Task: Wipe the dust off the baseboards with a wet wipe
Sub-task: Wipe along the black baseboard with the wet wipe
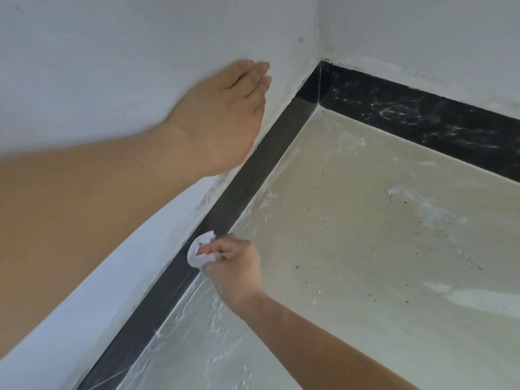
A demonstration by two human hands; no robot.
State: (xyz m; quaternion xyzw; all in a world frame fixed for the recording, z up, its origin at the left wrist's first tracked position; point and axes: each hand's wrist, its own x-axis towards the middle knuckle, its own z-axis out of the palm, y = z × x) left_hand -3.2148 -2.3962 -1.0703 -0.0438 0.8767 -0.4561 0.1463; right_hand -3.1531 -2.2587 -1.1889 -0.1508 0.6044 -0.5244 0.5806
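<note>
No text, label, brand, number or sign can be read anywhere in view: not on the black baseboard (408, 114), whose white smears form no letters, nor on the crumpled wet wipe (200, 251), which is plain white.

One head-worn camera is looking forward and steeply down into a room corner (320, 80). It is sitting close beside the left-hand wall (112, 52), which is filling the upper left. It is facing along the dark baseboard (247, 181) at arm's reach, while the floor (365, 263) is spreading across the right.
</note>
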